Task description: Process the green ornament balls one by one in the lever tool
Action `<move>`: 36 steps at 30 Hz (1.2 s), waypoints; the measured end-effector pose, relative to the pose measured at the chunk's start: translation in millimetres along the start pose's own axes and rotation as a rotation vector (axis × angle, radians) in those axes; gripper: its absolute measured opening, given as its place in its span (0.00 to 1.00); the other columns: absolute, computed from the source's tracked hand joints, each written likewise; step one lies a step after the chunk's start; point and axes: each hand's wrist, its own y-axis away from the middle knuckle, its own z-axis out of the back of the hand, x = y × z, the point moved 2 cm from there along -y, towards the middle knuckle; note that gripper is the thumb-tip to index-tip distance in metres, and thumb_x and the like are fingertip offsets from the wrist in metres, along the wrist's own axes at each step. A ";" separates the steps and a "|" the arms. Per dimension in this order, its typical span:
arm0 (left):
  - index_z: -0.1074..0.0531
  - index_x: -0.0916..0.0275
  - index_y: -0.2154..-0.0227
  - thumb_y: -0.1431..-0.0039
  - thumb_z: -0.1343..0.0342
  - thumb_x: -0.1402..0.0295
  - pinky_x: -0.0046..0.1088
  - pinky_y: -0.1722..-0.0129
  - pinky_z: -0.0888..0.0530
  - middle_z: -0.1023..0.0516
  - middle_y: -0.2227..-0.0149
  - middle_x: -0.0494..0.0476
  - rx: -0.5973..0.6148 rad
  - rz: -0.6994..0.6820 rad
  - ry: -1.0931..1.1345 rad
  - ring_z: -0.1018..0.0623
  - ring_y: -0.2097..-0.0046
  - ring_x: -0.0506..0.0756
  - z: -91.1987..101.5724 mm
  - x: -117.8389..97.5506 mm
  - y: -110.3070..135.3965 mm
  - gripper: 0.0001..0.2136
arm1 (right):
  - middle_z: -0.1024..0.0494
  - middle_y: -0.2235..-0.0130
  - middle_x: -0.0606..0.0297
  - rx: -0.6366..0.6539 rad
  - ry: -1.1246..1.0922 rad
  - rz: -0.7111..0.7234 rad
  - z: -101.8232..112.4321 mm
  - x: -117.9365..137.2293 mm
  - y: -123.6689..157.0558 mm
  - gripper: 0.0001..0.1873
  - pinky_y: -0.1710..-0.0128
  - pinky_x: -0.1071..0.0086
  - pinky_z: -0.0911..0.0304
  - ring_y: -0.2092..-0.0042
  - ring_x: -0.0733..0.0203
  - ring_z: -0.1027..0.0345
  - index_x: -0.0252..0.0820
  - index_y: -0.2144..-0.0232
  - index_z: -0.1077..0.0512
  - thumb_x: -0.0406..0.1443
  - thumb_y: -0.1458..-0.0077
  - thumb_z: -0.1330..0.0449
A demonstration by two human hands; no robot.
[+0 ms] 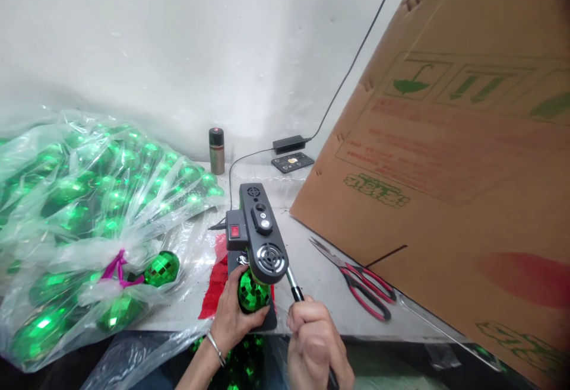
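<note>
My left hand (235,308), with a silver bangle at its wrist, is closed round a shiny green mirrored ball (253,292). The ball sits under the rounded front end of a black bench device (266,232) that has round vents and a small side box with a red switch (235,232). To the right, my right hand (317,341) is wrapped round the black grip of a metal lever (295,288) that runs up to the device. The ball's top is hidden by the device. Red cloth (217,283) lies beneath the device's base.
Clear plastic bags of green balls (102,170) fill the left side. Red-handled scissors (356,283) lie on the right beside a large cardboard box (436,158). Behind the device are a dark bottle (217,151), a phone (293,162) and a power adapter (290,143).
</note>
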 end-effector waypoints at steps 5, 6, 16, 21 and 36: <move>0.26 0.61 0.36 0.53 0.24 0.64 0.60 0.36 0.17 0.13 0.44 0.66 0.012 -0.003 0.006 0.13 0.42 0.72 0.6 -1.9 -1.2 0.39 | 0.27 0.72 0.74 0.032 0.005 -0.032 2.5 -0.2 3.6 0.23 0.58 0.66 0.30 0.73 0.67 0.34 0.46 0.71 0.34 0.37 0.18 0.48; 0.26 0.61 0.36 0.53 0.24 0.64 0.60 0.36 0.17 0.13 0.44 0.66 0.014 -0.005 0.005 0.13 0.43 0.71 0.4 -1.5 -1.4 0.39 | 0.27 0.72 0.74 0.032 0.010 -0.039 3.2 -1.1 5.1 0.23 0.58 0.66 0.29 0.73 0.67 0.34 0.46 0.71 0.34 0.37 0.18 0.48; 0.26 0.58 0.37 0.55 0.22 0.65 0.59 0.38 0.16 0.13 0.46 0.62 -0.024 -0.033 0.014 0.12 0.44 0.71 -1.5 -0.8 -2.7 0.39 | 0.28 0.71 0.72 0.049 -0.079 -0.047 5.9 -15.5 20.1 0.23 0.65 0.65 0.32 0.72 0.65 0.34 0.46 0.71 0.33 0.38 0.18 0.48; 0.27 0.58 0.37 0.55 0.23 0.64 0.59 0.35 0.17 0.14 0.41 0.66 -0.021 -0.049 0.037 0.13 0.40 0.72 -3.8 0.5 -3.7 0.40 | 0.33 0.73 0.73 -0.044 -0.099 -0.025 -5.1 -10.2 10.9 0.26 0.73 0.68 0.40 0.74 0.66 0.38 0.45 0.75 0.37 0.37 0.18 0.49; 0.27 0.58 0.36 0.55 0.22 0.64 0.59 0.32 0.20 0.15 0.38 0.65 0.007 -0.056 0.029 0.15 0.36 0.72 -5.1 0.4 -5.4 0.40 | 0.38 0.74 0.74 -0.093 -0.100 -0.020 -10.2 -7.6 6.8 0.29 0.76 0.70 0.39 0.75 0.66 0.39 0.46 0.77 0.39 0.37 0.18 0.47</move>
